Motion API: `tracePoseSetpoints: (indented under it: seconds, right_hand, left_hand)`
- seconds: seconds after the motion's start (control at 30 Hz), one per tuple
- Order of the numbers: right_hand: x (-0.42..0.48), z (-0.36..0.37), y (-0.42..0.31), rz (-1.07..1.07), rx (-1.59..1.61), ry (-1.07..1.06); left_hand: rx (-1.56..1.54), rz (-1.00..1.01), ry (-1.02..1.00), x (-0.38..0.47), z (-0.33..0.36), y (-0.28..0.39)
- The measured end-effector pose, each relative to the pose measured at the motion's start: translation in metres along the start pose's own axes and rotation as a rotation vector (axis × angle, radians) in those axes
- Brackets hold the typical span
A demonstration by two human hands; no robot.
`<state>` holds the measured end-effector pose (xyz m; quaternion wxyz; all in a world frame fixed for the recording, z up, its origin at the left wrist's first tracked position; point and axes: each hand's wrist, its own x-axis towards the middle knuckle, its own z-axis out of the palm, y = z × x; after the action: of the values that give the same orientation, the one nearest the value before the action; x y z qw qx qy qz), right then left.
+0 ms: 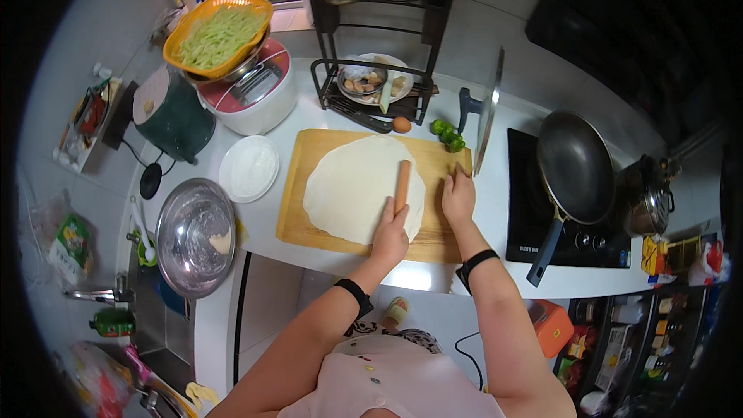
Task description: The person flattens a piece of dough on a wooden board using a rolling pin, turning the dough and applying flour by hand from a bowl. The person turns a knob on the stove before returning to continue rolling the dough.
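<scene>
A large thin sheet of rolled dough (354,191) lies on the wooden board (293,209), its right part under a short wooden rolling pin (403,180). My left hand (390,235) grips the near end of the pin, which points away from me. At the right side of the board, my right hand (459,197) rests near the edge with its fingertips pointing away. Whether it grips the board's rim is hidden. Just beyond its fingertips are green peppers (448,134), by the board's far right corner. A brown egg (401,124) sits behind the board.
Left of the board stand a plate with white powder (249,168) and a metal bowl (188,238) with a dough scrap. A knife (363,119) lies before the black rack (438,40). An upright lid (490,110) and a frying pan (574,165) on the cooktop (522,232) stand right.
</scene>
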<state>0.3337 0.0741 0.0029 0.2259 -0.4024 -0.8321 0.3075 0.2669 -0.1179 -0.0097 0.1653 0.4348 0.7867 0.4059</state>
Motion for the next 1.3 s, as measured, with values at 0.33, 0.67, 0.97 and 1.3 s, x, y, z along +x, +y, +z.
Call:
tracePoseSetpoints:
  seconds: [0.33,0.67,0.97,1.3]
  right_hand:
    - [-0.069,-0.009,0.019,0.124,0.069,0.393]
    - [-0.07,-0.006,0.03,0.04,0.202,0.483]
    - [-0.07,-0.009,0.035,0.111,0.309,0.502]
    - [-0.071,-0.009,0.034,0.052,0.311,0.504]
  left_hand:
    - [0.366,0.012,0.027,0.055,0.004,-0.006]
    - [0.499,0.15,0.071,0.067,0.048,0.029]
    - [0.411,0.036,-0.014,0.066,0.022,0.003]
    - [0.59,0.194,0.078,0.075,0.065,0.028]
